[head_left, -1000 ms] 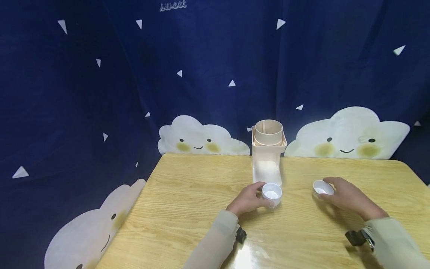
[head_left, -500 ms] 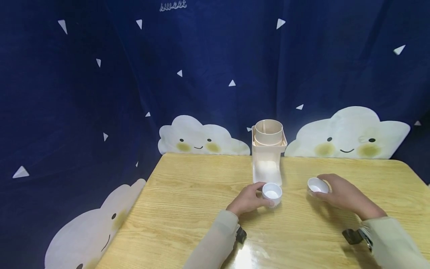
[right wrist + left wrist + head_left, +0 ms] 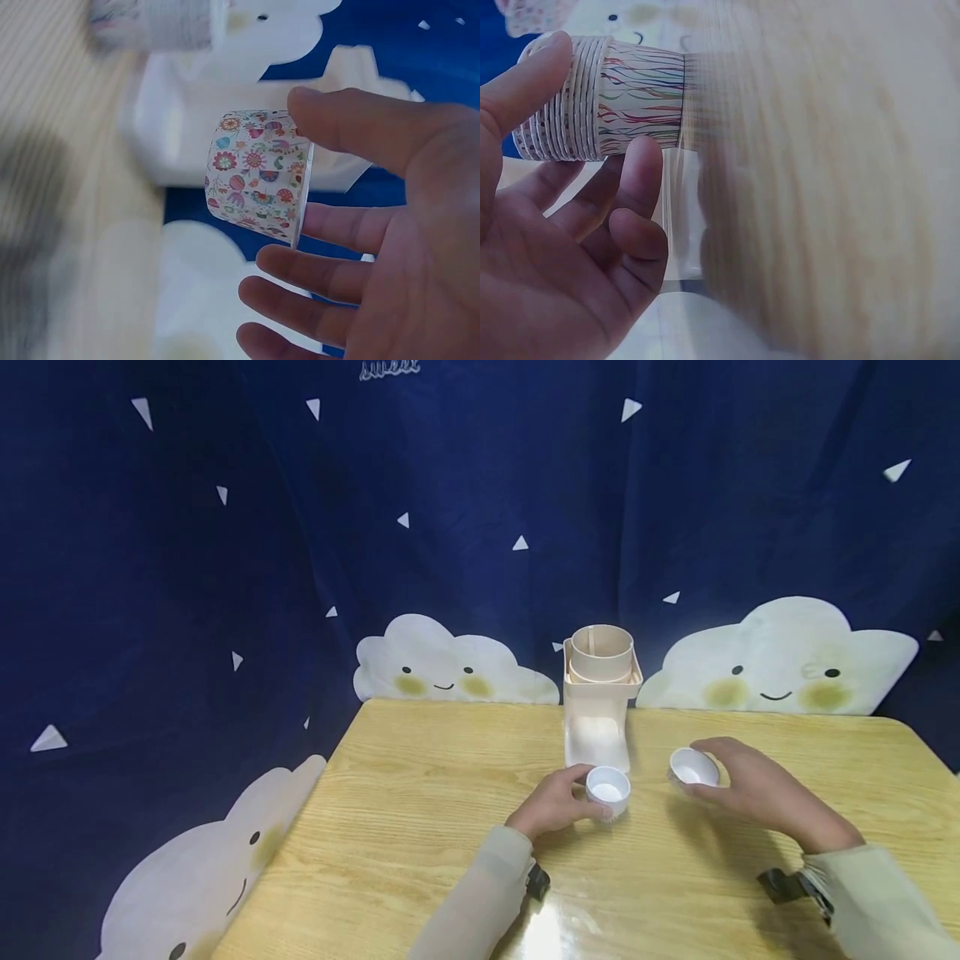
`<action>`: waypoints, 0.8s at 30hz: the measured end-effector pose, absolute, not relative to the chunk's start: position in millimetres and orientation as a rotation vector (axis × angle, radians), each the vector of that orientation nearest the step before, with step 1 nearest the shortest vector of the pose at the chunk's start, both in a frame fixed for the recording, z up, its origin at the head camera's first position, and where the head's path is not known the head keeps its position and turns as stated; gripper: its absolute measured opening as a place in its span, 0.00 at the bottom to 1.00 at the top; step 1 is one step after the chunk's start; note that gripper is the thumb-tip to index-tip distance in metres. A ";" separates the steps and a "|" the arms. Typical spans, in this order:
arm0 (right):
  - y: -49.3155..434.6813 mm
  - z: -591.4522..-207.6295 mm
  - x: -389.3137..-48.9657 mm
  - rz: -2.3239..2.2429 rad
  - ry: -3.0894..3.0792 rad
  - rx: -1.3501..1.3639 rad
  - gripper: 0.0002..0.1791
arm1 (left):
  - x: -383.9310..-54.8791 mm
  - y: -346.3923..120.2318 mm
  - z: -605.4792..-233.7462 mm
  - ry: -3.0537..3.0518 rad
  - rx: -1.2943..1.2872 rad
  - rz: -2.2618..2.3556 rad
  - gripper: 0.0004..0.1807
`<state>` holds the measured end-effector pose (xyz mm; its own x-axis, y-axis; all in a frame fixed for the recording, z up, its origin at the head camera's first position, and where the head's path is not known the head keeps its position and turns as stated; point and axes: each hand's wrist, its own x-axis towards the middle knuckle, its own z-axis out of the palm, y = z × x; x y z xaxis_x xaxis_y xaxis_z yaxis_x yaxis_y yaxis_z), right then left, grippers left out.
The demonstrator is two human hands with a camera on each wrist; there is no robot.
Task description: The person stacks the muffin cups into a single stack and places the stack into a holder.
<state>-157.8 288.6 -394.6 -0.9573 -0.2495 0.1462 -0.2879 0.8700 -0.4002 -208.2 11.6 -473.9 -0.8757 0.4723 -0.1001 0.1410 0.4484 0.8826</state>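
Observation:
My left hand (image 3: 555,802) grips a stack of nested paper baking cups (image 3: 641,97) by its rims, thumb on one side and fingers on the other. The lowest cup shows coloured wavy stripes, and the stack stands upright, mouth up, on the wooden table. To its right, my right hand (image 3: 761,797) pinches a single paper baking cup (image 3: 259,176) at the rim between thumb and fingers. Flowers and animals are printed on that cup. It hangs mouth up over the table, slightly tilted, with a shadow below. The other right fingers (image 3: 300,304) are spread loosely.
A cream plastic holder (image 3: 597,714) with a round tube on top stands at the table's back edge, just behind the stack. The wooden table (image 3: 420,777) reaches back to a dark blue curtain (image 3: 450,468) with white triangles and cloud faces.
My right hand has moved left and slightly away from me with the single cup, closer to the stack. The left hand and its stack have stayed in place.

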 end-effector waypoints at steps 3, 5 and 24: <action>279.4 -386.3 -155.5 0.660 -2.908 0.482 0.33 | -208.5 11.6 -473.7 2.376 0.534 1.400 0.31; 273.2 -382.1 -154.2 0.663 -2.888 0.512 0.33 | -208.6 11.7 -473.8 2.377 0.541 1.402 0.31; 221.3 -381.7 -163.7 0.727 -2.819 0.695 0.27 | -209.4 9.9 -474.6 2.325 0.611 1.441 0.29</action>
<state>-163.7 221.3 -381.7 -0.8817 -0.3991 0.2519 -0.4711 0.7754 -0.4204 -209.4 9.9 -474.6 -0.8509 0.5221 -0.0580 0.1806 0.3944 0.9010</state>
